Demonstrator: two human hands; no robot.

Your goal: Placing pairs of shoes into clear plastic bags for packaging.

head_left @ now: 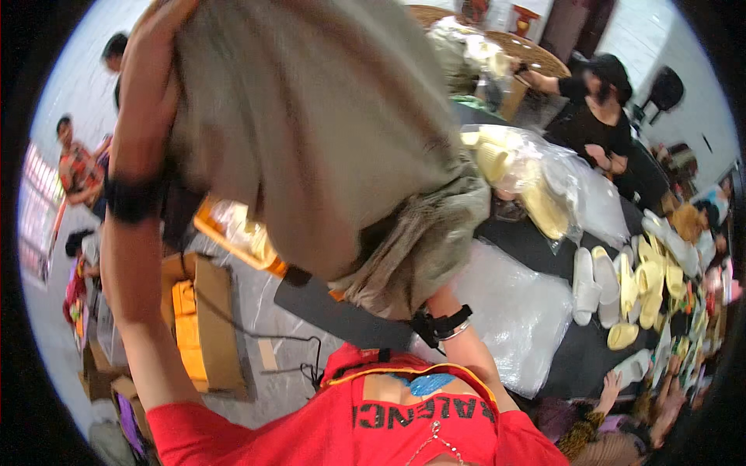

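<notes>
Raised sack (311, 132) (grey-green) between both hands.

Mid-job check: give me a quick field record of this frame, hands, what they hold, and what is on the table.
left hand: raised high at the top of the grey-green cloth, hand itself out of view
right hand: hidden under the cloth's bunched lower edge; black wristband shows
table: clear plastic bags, pale yellow and white slippers
floor, left: cardboard boxes
others: person in black across the table
</notes>
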